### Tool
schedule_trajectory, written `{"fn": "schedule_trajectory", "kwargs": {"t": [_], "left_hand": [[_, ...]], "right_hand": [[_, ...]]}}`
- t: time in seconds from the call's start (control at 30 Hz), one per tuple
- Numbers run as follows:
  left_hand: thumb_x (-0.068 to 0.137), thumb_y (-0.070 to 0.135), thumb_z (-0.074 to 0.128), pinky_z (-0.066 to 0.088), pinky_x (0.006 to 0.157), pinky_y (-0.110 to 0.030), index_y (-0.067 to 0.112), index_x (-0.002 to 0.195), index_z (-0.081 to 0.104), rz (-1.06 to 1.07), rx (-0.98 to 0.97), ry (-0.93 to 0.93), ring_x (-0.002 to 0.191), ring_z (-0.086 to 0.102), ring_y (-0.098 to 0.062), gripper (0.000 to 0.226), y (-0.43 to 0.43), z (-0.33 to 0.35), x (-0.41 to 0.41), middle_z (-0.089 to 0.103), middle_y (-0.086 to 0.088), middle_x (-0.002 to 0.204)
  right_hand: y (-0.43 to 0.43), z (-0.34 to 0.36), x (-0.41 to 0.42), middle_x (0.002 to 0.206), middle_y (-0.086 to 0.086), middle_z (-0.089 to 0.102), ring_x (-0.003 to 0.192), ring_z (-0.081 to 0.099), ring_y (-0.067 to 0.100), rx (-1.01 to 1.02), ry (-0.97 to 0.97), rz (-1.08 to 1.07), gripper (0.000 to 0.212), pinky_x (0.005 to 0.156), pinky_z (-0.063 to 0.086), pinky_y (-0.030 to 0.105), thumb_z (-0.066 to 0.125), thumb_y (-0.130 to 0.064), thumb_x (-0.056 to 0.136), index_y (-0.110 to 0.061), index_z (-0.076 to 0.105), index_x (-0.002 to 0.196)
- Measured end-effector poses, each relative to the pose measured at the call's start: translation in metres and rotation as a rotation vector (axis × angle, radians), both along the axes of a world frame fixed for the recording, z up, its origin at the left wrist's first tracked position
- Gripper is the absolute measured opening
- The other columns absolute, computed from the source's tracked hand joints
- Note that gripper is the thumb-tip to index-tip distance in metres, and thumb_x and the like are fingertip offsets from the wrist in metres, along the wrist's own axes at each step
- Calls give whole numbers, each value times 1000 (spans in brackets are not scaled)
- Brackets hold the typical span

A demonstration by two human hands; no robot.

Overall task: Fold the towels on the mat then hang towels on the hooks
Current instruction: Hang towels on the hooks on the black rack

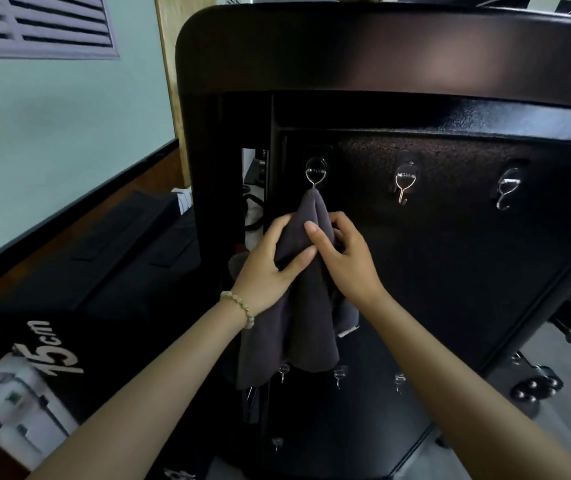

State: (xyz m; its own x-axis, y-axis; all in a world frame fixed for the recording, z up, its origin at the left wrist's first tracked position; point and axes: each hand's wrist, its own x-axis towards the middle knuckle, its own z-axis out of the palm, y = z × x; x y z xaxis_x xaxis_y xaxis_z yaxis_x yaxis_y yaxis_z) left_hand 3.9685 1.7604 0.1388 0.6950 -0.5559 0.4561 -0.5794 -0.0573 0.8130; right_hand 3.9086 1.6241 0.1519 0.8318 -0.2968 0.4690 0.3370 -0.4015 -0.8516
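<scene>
The fingers of the left hand curl round the left side of a dark grey cloth towel, thumb pressed across its front. The right hand pinches the same bunched fabric from the right. The towel's top is caught on the leftmost round wire hook of a black textured metal panel, its folds hanging below both hands. Empty hooks run rightward along the panel. A pale beaded bracelet circles the left wrist.

A workroom: black panel of hooks, equipment cases, louvred vent.
</scene>
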Motion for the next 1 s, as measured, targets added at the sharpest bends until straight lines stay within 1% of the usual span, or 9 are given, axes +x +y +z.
{"fn": "schedule_trajectory", "kwargs": {"t": [0.17, 0.27, 0.4, 0.5, 0.6, 0.73, 0.8, 0.87, 1.0], "left_hand": [[82, 38, 67, 43, 83, -6, 30, 126, 41, 5, 13, 65, 103, 53, 15, 52, -3, -9, 7, 54, 26, 114], [79, 43, 67, 44, 81, -5, 31, 124, 42, 61, -18, 47, 102, 54, 14, 53, -10, -15, 7, 55, 24, 113], [77, 48, 67, 48, 87, -15, 35, 120, 44, 114, -14, -3, 105, 57, 6, 51, -10, -22, 8, 58, 19, 115], [82, 45, 67, 44, 89, -14, 32, 122, 48, 260, -13, -70, 107, 54, 2, 46, -1, -39, -3, 55, 14, 119], [82, 41, 66, 36, 92, -8, 22, 131, 44, 444, -25, -94, 114, 47, -3, 57, 17, -78, -36, 46, 7, 130], [85, 48, 56, 34, 104, -31, 13, 141, 34, 593, 38, -147, 127, 33, -11, 70, 33, -141, -108, 33, -7, 142], [86, 48, 50, 32, 107, -34, 11, 142, 34, 513, 123, -174, 130, 34, -17, 69, 24, -161, -149, 33, -9, 143], [87, 50, 46, 27, 112, -33, 13, 145, 32, 377, 253, -204, 135, 32, -18, 70, 3, -176, -191, 35, -6, 146], [88, 58, 37, 10, 118, -34, 19, 150, 18, 103, 560, -304, 145, 16, -18, 76, -59, -201, -275, 23, 2, 156]], "right_hand": [[-3, -4, 0, 74, -8, 62, 69, 59, 1, 14, -41, -101, 22, 63, 47, 16, 65, -32, 89, -11, 61, 84], [-7, -8, 4, 77, -3, 66, 72, 63, 3, 21, -38, -131, 22, 65, 48, 15, 69, -31, 86, -9, 65, 86], [-15, -9, 5, 82, -1, 69, 78, 65, 6, 3, -40, -124, 23, 70, 52, 19, 70, -32, 85, -10, 68, 89], [-22, -14, -3, 94, -6, 69, 88, 65, 3, -20, 30, -85, 28, 79, 54, 23, 68, -37, 86, -14, 66, 103], [-39, -37, -29, 110, -10, 66, 103, 61, 4, -96, 127, -109, 43, 91, 53, 31, 65, -46, 86, -19, 59, 119], [-72, -86, -103, 142, -6, 45, 129, 45, 11, -262, 270, -169, 57, 103, 41, 28, 56, -48, 91, -25, 42, 140], [-90, -110, -155, 153, -9, 29, 135, 38, 12, -357, 347, -202, 60, 106, 36, 28, 54, -48, 92, -28, 35, 145], [-109, -136, -215, 156, -10, 21, 134, 38, 16, -450, 433, -235, 64, 106, 33, 26, 54, -49, 91, -29, 31, 147], [-148, -187, -352, 158, 3, 22, 144, 24, 24, -616, 599, -412, 67, 116, 23, 39, 57, -44, 91, -21, 32, 148]]}}
